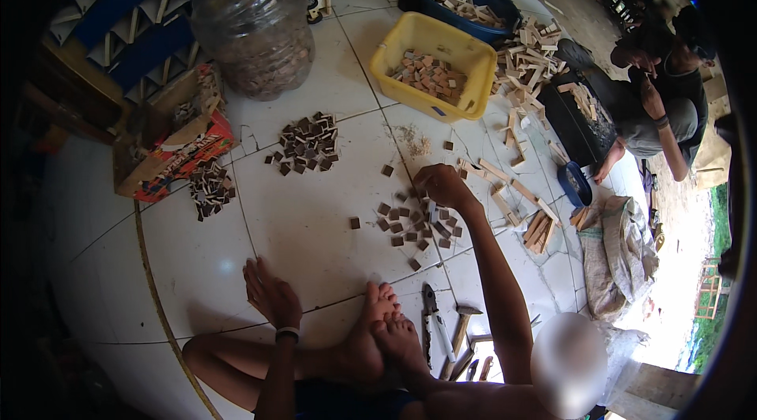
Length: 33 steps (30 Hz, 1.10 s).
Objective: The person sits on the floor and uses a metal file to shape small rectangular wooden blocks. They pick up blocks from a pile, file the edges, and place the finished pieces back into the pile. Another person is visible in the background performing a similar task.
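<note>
Fingers of your R hand point(444, 186) curled at the loose brown squares point(410, 237); couldn't tell if gripping.
Squares lay spread on the floor point(300, 238), prob. for easy reach; L hand point(272, 294) was open, nr your feet point(398, 341).

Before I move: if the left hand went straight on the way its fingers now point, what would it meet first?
Likely the small heap of dark-brown, pale-edged pieces beside the red cardboard box, past bare white floor tile. The left hand's height is unclear, so it might pass above.
</note>
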{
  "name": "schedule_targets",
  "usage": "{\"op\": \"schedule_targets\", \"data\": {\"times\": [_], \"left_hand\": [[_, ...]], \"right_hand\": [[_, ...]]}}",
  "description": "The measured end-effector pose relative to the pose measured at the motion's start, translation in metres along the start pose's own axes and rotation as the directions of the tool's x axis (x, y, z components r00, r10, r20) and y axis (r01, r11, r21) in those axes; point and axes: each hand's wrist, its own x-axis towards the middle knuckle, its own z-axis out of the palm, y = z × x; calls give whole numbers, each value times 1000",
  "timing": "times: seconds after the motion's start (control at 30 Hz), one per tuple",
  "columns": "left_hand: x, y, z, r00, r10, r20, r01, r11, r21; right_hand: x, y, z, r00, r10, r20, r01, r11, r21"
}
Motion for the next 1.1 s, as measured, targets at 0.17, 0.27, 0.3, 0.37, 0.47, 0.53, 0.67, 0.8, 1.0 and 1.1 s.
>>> {"op": "schedule_targets", "data": {"times": [0.17, 0.27, 0.3, 0.37, 0.47, 0.53, 0.67, 0.8, 1.0, 1.1], "left_hand": [[1, 2, -2, 1000, 10, -4, -10, 1000, -16], [2, 3, -5, 999, -18, 30, 18, 1000, -7], [2, 3, -5, 1000, -11, 24, 11, 1000, -15], [1, 2, -5, 1000, -11, 16, 12, 1000, -17], [0, 0, -2, 1000, 18, -6, -18, 1000, -19], [-1, -1, 0, 999, 28, -19, -29, 1000, -3], [-1, -2, 1, 999, 26, -21, -26, 1000, -6], [-1, 1, -1, 998, 37, -47, -38, 999, -30], [-1, -1, -3, 998, 30, -49, -34, 997, -69], [-1, 0, -1, 999, 27, -43, -30, 996, -81]], "right_hand": [[13, 34, -10, 909, 30, -415, 8, 996, 87], [26, 55, -10, 796, -143, -588, 54, 984, -167], [29, 60, -12, 828, -140, -543, 14, 973, -228], [27, 68, -19, 924, -94, -371, 38, 987, -158], [11, 66, -23, 976, -21, -218, 26, 999, 19], [-7, 63, -24, 981, -28, -193, 65, 980, 188], [-35, 60, -23, 900, -149, -409, 202, 975, 90], [-53, 56, -9, 929, -40, -368, 14, 997, -72], [-78, 32, 12, 957, 30, -287, 40, 971, 237], [-78, 13, 18, 885, 3, -466, -41, 997, -72]]}}
